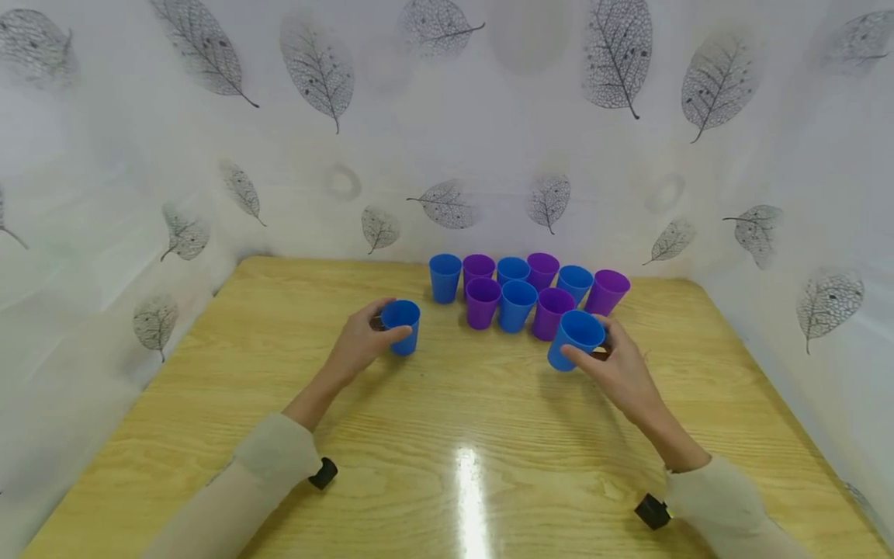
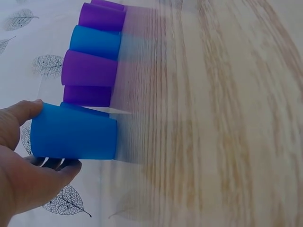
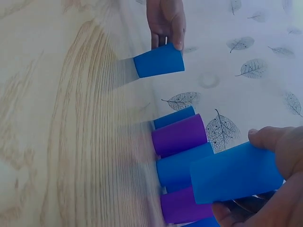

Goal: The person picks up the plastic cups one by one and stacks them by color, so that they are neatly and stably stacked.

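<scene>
My left hand grips a blue cup by its sides, thumb toward me, left of the other cups. That cup is upright, its base at or very near the tabletop; the left wrist view shows the same blue cup from the side. On the right, my right hand holds another blue cup, slightly tilted and raised off the table, in front of the group. In the right wrist view this blue cup partly covers a purple cup. Both held cups have their mouths up.
Several blue and purple cups stand upright in two staggered rows near the wall, including a blue cup at the left end and a purple cup at the right. The wooden table meets a leaf-patterned covering behind.
</scene>
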`<state>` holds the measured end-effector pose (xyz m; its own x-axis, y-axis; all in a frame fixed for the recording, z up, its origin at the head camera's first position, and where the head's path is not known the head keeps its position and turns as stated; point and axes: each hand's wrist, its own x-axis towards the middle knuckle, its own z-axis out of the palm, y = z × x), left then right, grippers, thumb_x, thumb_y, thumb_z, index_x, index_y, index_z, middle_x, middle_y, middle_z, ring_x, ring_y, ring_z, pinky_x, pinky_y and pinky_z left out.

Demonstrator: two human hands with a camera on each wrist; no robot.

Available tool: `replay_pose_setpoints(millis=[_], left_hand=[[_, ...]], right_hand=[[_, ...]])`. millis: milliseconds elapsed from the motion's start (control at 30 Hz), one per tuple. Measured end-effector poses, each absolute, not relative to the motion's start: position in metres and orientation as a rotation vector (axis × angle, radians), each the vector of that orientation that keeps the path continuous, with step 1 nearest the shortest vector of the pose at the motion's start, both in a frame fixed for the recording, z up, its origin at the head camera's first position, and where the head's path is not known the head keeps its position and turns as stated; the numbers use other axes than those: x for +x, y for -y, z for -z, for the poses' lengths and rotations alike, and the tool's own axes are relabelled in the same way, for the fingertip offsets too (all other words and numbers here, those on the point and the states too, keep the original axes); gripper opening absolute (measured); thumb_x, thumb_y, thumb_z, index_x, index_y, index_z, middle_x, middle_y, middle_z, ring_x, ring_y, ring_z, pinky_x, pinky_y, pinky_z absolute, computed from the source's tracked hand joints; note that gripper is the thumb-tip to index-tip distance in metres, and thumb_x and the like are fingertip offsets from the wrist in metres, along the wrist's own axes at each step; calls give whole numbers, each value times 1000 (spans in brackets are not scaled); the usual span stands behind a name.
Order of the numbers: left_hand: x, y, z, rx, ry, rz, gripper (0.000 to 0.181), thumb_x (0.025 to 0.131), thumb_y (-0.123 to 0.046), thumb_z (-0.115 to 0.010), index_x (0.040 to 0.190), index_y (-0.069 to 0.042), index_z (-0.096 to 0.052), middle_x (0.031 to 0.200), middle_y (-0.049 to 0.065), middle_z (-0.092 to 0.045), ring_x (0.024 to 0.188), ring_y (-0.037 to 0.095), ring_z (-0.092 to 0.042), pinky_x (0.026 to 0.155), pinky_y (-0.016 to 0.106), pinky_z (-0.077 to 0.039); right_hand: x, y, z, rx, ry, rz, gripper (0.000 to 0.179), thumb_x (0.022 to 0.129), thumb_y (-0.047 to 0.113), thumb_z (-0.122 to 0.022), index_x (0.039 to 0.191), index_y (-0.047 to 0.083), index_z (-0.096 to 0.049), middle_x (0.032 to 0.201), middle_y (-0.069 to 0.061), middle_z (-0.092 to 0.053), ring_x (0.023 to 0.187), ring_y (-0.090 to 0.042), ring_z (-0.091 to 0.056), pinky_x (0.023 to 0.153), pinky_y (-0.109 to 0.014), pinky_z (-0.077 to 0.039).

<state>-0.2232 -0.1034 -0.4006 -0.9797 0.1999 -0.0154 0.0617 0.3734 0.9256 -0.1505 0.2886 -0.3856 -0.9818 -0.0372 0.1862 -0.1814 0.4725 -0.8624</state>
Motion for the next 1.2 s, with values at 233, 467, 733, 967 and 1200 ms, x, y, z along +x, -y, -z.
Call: replay_pose_setpoints(millis=[233, 467, 733, 967, 1200], left_hand=[[-226, 103, 403, 247, -2446, -1737, 74, 98, -25, -72, 157, 1, -36, 155, 26, -44, 140, 41, -47, 114, 53, -42], [-229, 104, 404, 253, -2364, -1789, 74, 99, -22, -71, 159, 0, -33, 161, 23, -36, 148, 39, -37, 118, 51, -36], [-233, 107, 404, 233, -2367, -1725, 74, 99, -25, -71, 161, -7, -34, 160, 21, -39, 144, 39, -42, 116, 53, -39], [-234, 109, 404, 259, -2358, -1730, 73, 100, -24, -71, 161, -7, -34, 159, 22, -39, 142, 40, -44, 114, 55, -41], [-235, 109, 405, 287, -2347, -1741, 73, 100, -23, -72, 160, -5, -35, 160, 21, -39, 143, 40, -44, 113, 54, -42]], right_hand=[[-149, -282, 382, 214, 2573, -1558, 60, 100, 21, -72, 145, -5, -42, 129, -22, -59, 110, -19, -62, 86, -16, -55], [-155, -267, 376, 247, 2577, -1588, 63, 99, 22, -73, 148, -5, -42, 135, -23, -59, 120, -37, -61, 88, -15, -54], [-169, -240, 366, 347, 2567, -1682, 61, 97, 17, -75, 147, -2, -45, 134, -23, -61, 116, -37, -65, 89, -23, -56], [-187, -213, 356, 367, 2608, -1655, 67, 95, 27, -77, 149, 1, -46, 133, -18, -64, 112, -32, -68, 92, -37, -59], [-207, -189, 348, 427, 2583, -1691, 66, 93, 29, -80, 146, 5, -49, 133, -14, -64, 119, -30, -65, 98, -47, -56]])
